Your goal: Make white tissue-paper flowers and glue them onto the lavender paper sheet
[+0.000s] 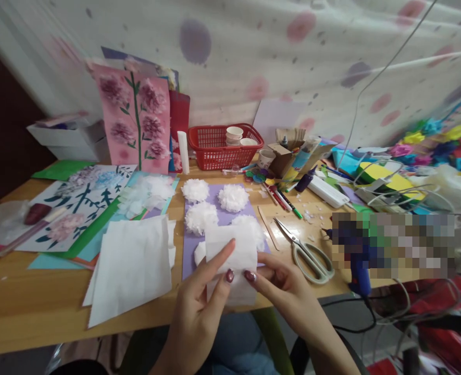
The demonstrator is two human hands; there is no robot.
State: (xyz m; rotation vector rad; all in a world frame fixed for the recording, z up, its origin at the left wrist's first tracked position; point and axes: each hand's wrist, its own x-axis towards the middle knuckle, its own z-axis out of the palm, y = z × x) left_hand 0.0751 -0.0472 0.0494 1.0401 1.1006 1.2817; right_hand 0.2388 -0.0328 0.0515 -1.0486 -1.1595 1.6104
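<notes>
A white sheet of thin paper is held up in front of me, above the table's near edge. My left hand grips its left side, index finger laid along the front and thumb near the middle. My right hand pinches the right edge between thumb and fingers. Behind the sheet lies a purple card bearing several white paper pom-pom flowers, partly hidden by the sheet. A stack of white paper sheets lies to the left of my hands, and open scissors rest to the right.
A blue glue gun, partly pixelated, lies at the right with cables around it. Further back stand a red basket with paper cups and a pink flower picture. Markers and a thin wooden stick lie beyond the scissors.
</notes>
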